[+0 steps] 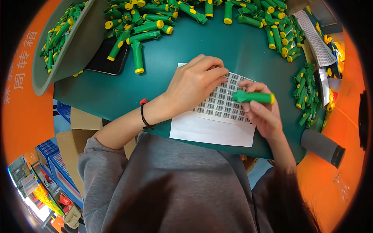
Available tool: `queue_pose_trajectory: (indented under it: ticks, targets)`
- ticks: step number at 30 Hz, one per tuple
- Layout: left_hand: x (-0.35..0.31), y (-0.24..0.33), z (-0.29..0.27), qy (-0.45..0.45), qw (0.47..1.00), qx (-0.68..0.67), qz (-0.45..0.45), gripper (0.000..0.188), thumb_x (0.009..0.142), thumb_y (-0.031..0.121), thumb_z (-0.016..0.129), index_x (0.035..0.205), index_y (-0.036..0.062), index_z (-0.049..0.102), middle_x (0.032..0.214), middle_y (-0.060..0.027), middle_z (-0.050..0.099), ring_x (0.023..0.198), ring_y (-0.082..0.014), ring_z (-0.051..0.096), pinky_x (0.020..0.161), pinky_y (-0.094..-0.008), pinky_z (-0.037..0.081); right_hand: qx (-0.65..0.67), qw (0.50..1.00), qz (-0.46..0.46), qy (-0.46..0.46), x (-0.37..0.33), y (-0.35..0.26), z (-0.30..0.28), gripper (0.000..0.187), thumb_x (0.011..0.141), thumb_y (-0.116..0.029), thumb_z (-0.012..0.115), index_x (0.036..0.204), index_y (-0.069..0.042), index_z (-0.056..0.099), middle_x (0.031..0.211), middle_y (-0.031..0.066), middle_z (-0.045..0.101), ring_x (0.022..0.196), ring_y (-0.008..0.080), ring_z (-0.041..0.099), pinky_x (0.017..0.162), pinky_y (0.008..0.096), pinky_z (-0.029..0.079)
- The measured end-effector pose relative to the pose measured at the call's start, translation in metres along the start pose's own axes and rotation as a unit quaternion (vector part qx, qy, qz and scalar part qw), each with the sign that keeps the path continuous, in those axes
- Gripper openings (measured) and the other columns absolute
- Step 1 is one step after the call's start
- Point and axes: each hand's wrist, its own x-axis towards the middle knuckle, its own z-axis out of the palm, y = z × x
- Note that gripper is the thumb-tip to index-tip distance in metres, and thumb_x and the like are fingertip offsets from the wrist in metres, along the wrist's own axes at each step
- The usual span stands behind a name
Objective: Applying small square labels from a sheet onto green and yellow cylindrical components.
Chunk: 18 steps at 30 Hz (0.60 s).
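Note:
In my right hand (pixel 266 112) is a green wrapped tube (pixel 252 97) with a yellow end cap, pinched between thumb and fingers above the sheet's right side. Its crumpled green end points left. My left hand (pixel 200 79) bends over the upper part of a sheet of small printed labels (pixel 219 106), fingertips drawn together at its surface. Whatever those fingertips pinch is too small to make out. The label sheet lies on a blank white paper (pixel 211 133) on the dark green tabletop (pixel 155 97).
Many similar tubes (pixel 155 25) are heaped along the far side, with more at the right (pixel 307 93). A grey bin (pixel 83 46) of tubes tilts at the left, beside a flat black device (pixel 112 58). A grey cylinder (pixel 320 146) lies at the right edge; another label sheet (pixel 314 37) lies behind.

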Motion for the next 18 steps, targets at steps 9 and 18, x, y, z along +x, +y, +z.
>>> queue_pose_trajectory:
  ticks: [9, 18]
  targets:
    - [0.008, 0.008, -0.004, 0.016, 0.995, -0.063, -0.073, 0.011, 0.084, 0.009, 0.076, 0.092, 0.005, 0.072, 0.093, -0.0041, 0.068, 0.076, -0.0176, 0.065, 0.061, -0.0299, 0.053, -0.102, 0.993, -0.053, 0.002, -0.003, 0.034, -0.007, 0.034, 0.089, 0.007, 0.064, 0.121, 0.0, 0.057, 0.128, 0.0135, 0.054, 0.096, 0.0151, 0.063, 0.084, 0.0292, 0.054]
    - [0.008, 0.053, -0.03, -0.106, 0.901, -0.329, -0.261, 0.008, 0.091, 0.004, 0.072, 0.097, 0.0, 0.069, 0.11, -0.0074, 0.068, 0.094, -0.0095, 0.062, 0.08, -0.0231, 0.051, -0.067, 0.992, -0.111, 0.0, -0.005, 0.035, 0.002, 0.038, 0.087, 0.013, 0.068, 0.121, 0.003, 0.054, 0.116, 0.0133, 0.061, 0.105, 0.0189, 0.065, 0.092, 0.0332, 0.058]
